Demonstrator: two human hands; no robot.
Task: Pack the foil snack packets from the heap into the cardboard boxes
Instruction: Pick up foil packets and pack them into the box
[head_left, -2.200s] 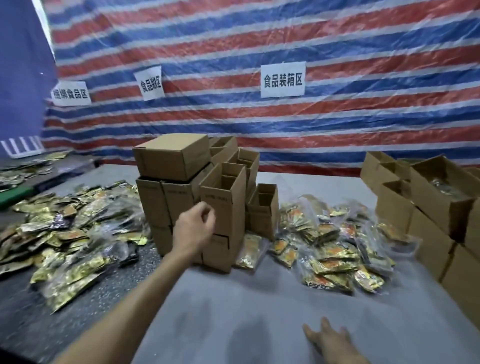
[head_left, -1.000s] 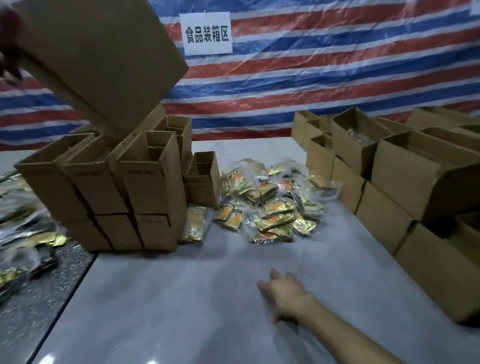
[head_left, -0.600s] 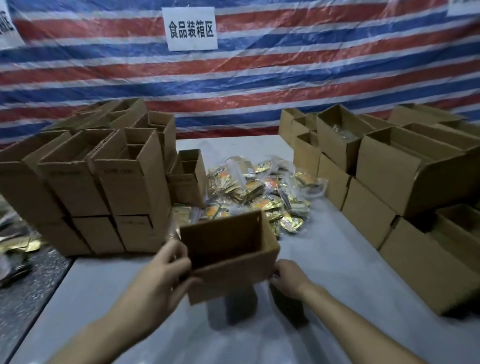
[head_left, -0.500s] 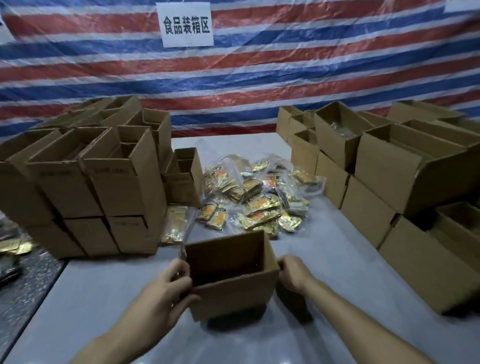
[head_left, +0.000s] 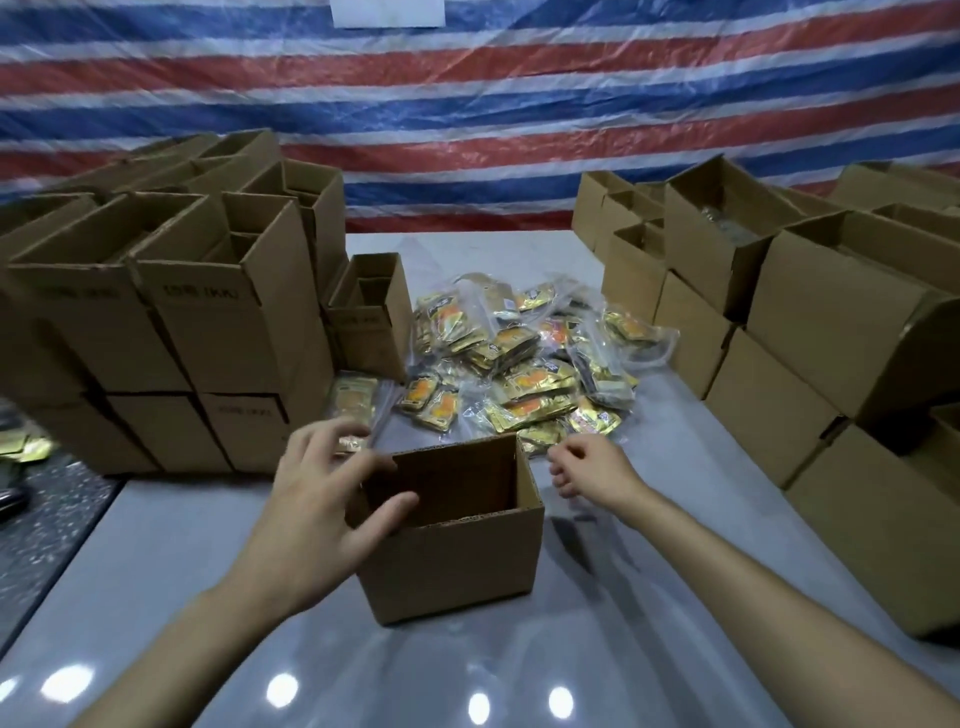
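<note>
An empty open cardboard box (head_left: 457, 561) stands on the grey table in front of me. My left hand (head_left: 317, 509) is at its left side with fingers spread, the thumb lying over the front-left rim, and grips nothing. My right hand (head_left: 592, 467) hovers just past the box's far right corner, fingers loosely curled and empty. Behind the box lies the heap of gold foil snack packets (head_left: 519, 364), many in clear bags. One bag of packets (head_left: 356, 400) lies apart at the heap's left.
A stack of empty open boxes (head_left: 218, 322) fills the left of the table (head_left: 649, 623). More boxes (head_left: 831, 322) are stacked along the right edge. A striped tarp (head_left: 467, 104) hangs behind. A dark speckled surface (head_left: 47, 519) adjoins on the left.
My left hand took a box from the left stack and both hands set it down in front of me. Both hands have since let go of it; the right moved toward the heap.
</note>
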